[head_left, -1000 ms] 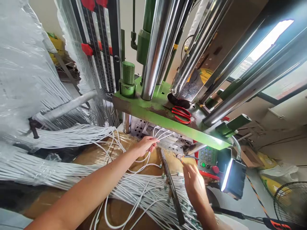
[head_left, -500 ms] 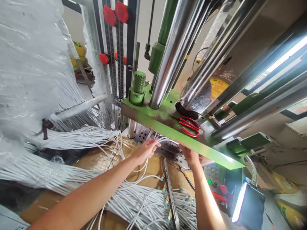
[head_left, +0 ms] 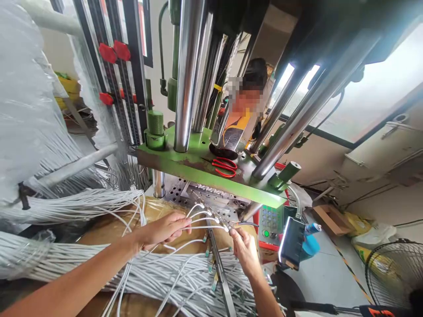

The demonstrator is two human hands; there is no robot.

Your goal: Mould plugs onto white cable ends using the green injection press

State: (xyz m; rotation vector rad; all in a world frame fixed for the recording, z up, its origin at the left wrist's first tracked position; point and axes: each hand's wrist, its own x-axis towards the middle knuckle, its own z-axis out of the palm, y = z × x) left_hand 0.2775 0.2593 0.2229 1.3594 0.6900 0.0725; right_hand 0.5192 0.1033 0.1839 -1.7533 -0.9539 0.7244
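Observation:
Several thin white cables (head_left: 201, 219) run through the closed fingers of my left hand (head_left: 173, 226). Their ends sit in a narrow metal strip (head_left: 214, 212), held at its near end by my right hand (head_left: 243, 246) with the fingers closed round it. Both hands are in front of the green press plate (head_left: 208, 178), and the strip is before the perforated metal bed (head_left: 175, 190). A second long metal bar (head_left: 220, 275) lies across a large bundle of white cables (head_left: 178, 275); small greenish connectors show beside it.
Red-handled snips (head_left: 225, 167) lie on the press plate, between steel columns (head_left: 189, 79). A lit work lamp (head_left: 291, 242) and a keypad box (head_left: 269, 220) stand right. A co-worker (head_left: 243, 105) is behind the press. A fan (head_left: 395, 273) is at far right.
My right hand has come out from under the press plate toward me, bringing the metal strip into view. My left hand has drawn back with the cables. The view has swung right.

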